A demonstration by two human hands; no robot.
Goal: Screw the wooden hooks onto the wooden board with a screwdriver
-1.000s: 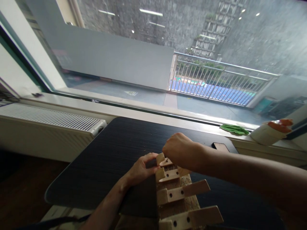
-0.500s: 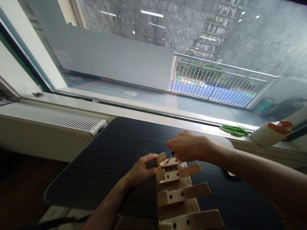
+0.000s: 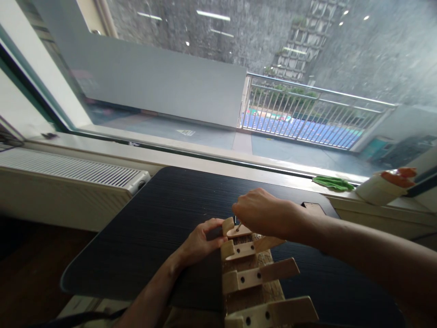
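Observation:
A wooden rack (image 3: 252, 273) with several pale cross pieces lies on the black table (image 3: 164, 214), running away from me. My left hand (image 3: 200, 241) grips the far left end of the rack beside the farthest cross piece (image 3: 235, 230). My right hand (image 3: 261, 212) is closed in a pinch around a thin metal tool (image 3: 238, 226), maybe a small screwdriver. The tool's tip rests on that farthest cross piece.
A small wooden piece (image 3: 312, 208) lies on the table behind my right wrist. On the window sill sit a green cloth (image 3: 332, 183) and a white tape roll (image 3: 378, 189). A white radiator (image 3: 68, 171) stands to the left, below the window.
My right hand swung out to the right and lifted slightly, then came back over the farthest cross piece with the tool tip on it. The left hand stayed put.

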